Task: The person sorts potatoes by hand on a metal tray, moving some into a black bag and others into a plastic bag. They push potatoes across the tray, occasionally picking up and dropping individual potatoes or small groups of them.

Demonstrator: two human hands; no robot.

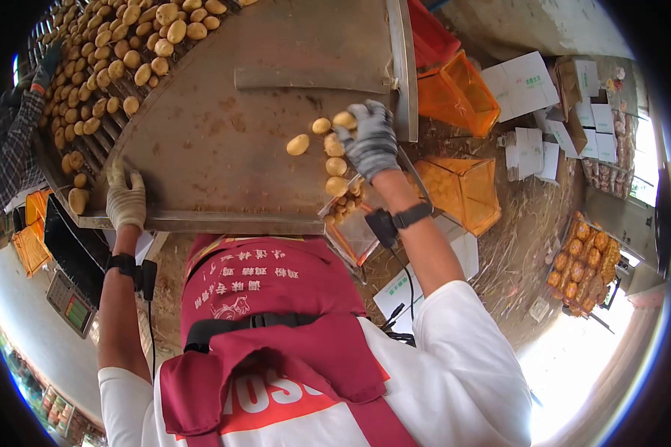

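My right hand (369,140), in a grey-striped glove, reaches over the right side of a metal table (224,160). Its thumb and finger close around a potato (344,120). Beside it lies another potato (298,144), and several more run in a line down to the table's front right corner. Below that corner, smaller-looking potatoes (342,210) show in an opening, partly hidden by my forearm. My left hand (127,200), in a pale glove, rests on the table's front left edge with its fingers stretched apart. One potato (78,200) sits to its left.
Many potatoes (101,67) cover a slatted rack at the upper left, where another person's gloved hand (51,59) reaches in. Orange mesh bags (462,190) and white cartons (520,86) lie at the right. A filled net sack (583,261) stands farther right. A digital scale (72,304) is at the left.
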